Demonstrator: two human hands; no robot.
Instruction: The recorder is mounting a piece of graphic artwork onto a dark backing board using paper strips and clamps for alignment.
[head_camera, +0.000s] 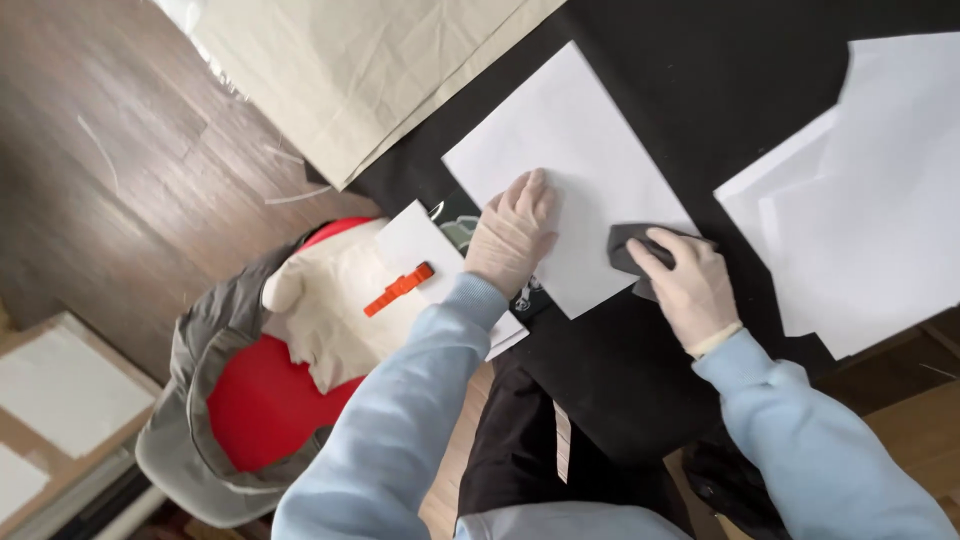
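While the gloved left hand (512, 236) lies flat, fingers spread, on the white rectangular paper sheet (570, 175) over the black cloth (700, 90), the gloved right hand (690, 285) is closed around a small dark grey pad (625, 248) at the sheet's lower right edge. Steady downward pressure from the left should keep the paper from sliding. Short, even strokes would probably avoid creasing.

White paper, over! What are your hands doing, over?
Left hand flat on white paper. Right hand gripping dark block at the paper's edge. Black cloth underneath. Nothing between the hands.
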